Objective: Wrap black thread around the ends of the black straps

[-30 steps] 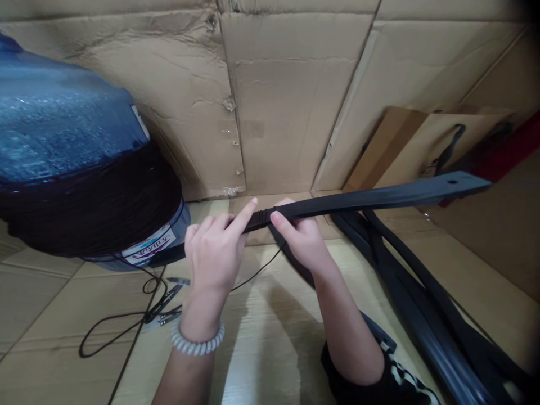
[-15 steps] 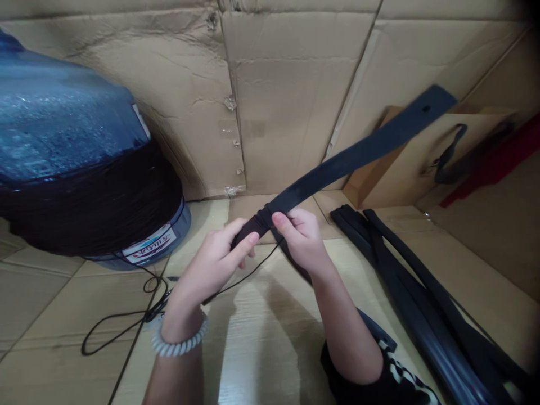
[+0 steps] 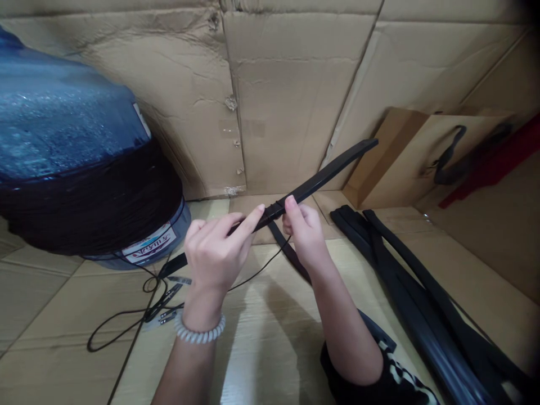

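Observation:
A long, slightly curved black strip [image 3: 337, 170] slants across the middle, its edge turned toward me. Dark cord wrapping [image 3: 274, 212] goes round it between my hands. My left hand [image 3: 215, 244] grips the strip left of the wrapping, with the forefinger stretched along it. Just right of the wrapping, my right hand [image 3: 307, 230] is closed on the strip, thumb on top. A thin black cord [image 3: 265, 264] runs from beside my right hand down toward my left wrist. Below the hands, another dark strip [image 3: 291, 257] lies partly hidden.
At left stands a large blue water bottle [image 3: 63, 118] with a thick band of dark cord [image 3: 93, 205] wound round it. Loose cord loops [image 3: 113, 315] lie nearby. Several black strips [image 3: 405, 292] lie at right, before a paper bag [image 3: 426, 154]. A cardboard wall [image 3: 295, 101] rises behind.
The strip has been turned from its broad face to its edge, and its far end has come down. My left hand has rolled over, its back now uppermost. My right hand has shifted slightly right.

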Available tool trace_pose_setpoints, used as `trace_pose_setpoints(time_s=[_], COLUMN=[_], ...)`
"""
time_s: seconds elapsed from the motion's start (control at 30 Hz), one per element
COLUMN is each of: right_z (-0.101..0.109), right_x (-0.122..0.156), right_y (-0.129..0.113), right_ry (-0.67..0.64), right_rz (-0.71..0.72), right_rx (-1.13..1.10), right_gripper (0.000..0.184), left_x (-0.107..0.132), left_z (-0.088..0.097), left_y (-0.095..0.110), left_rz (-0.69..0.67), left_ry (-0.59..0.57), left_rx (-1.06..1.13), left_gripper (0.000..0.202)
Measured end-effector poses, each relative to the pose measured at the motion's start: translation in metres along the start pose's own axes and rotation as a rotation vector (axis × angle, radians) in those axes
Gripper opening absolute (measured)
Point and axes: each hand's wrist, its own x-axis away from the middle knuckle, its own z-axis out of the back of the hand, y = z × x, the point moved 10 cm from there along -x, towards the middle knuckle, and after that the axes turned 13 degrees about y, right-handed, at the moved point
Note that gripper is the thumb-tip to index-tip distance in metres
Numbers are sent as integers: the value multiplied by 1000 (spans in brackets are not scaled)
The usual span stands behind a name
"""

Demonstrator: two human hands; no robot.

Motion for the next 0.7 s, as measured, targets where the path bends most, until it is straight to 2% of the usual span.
trace_pose_setpoints(time_s=[0.07,0.13,0.23,0.33,0.4,0.53,0.7], right_z=[1,-1,-4,-8,-8,0,8], right_x=[0,2,5,7,6,3,2], right_y=[4,3,-5,-13,-17,-23,-22], right_ry=[-10,-49,-94,-136,-126,-29,44], right_rz=[-35,-27,43,91,111,188,179], right_rx=[-3,23,56,17,11,175,281], right_gripper=[52,51,44,38,37,41,50], left_x=[1,4,13,19,17,9,5], left_z=[-3,-12,-29,-38,-34,-18,-12], left_y=[-2,-8,-19,-22,-24,-22,-5], left_rz=[6,52,223,385,392,261,67], left_ry=[-22,-119,-318,-422,-371,-200,-141], left_rx=[15,68,295,529,514,292,84], left_gripper=[27,31,47,43,35,31,26])
